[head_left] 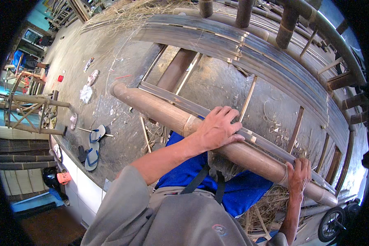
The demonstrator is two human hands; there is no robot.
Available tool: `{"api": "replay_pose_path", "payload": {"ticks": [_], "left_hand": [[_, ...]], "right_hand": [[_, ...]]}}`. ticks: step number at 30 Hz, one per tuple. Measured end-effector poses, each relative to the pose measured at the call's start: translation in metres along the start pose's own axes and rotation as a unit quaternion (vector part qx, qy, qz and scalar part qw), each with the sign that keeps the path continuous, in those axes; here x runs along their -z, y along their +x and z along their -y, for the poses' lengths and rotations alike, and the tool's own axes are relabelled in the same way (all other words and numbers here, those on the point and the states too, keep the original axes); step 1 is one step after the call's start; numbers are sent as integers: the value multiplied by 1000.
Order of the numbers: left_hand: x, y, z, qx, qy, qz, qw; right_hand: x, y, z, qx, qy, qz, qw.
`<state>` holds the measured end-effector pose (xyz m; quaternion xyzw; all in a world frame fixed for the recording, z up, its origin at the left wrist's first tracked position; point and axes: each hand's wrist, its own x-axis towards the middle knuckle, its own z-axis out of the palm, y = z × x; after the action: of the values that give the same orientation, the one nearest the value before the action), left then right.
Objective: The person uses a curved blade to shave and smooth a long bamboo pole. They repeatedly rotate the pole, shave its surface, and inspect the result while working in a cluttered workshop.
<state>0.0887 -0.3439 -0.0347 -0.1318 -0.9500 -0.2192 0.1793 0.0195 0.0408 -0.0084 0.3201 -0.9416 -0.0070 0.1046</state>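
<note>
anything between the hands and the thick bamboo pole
Nothing visible: the left hand lies across the thick bamboo pole and the flat strip along its far side; the right hand does too, nearer the pole's right end.

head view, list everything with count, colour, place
thick bamboo pole: one, tan, under both hands
slat strip: one, tan, along the pole
long slats: several, grey, beyond the pole
large bamboo frame: one, dark brown, upper right
small bamboo frame: one, brown, far left
flip-flops: two, grey and blue, floor at left
red item: one, red, upper left
crumpled scrap: one, white, upper left
orange container: one, orange, lower left
spoked wheel: one, black, lower right
straw: uncounted, tan, top
left hand: one, bare, mid pole
right hand: one, bare, pole's right end
</note>
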Motion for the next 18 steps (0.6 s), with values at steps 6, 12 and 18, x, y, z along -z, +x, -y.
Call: {"api": "replay_pose_path", "payload": {"ticks": [6, 12, 18], "left_hand": [[4, 1, -4, 34, -45, 95, 994], [3, 11, 3, 137, -116, 112, 977], [-2, 11, 4, 144, -104, 118, 977]], "right_hand": [[19, 18, -10, -64, 179, 164, 968], [17, 41, -1, -121, 152, 274, 942], [4, 23, 9, -100, 186, 147, 966]]}}
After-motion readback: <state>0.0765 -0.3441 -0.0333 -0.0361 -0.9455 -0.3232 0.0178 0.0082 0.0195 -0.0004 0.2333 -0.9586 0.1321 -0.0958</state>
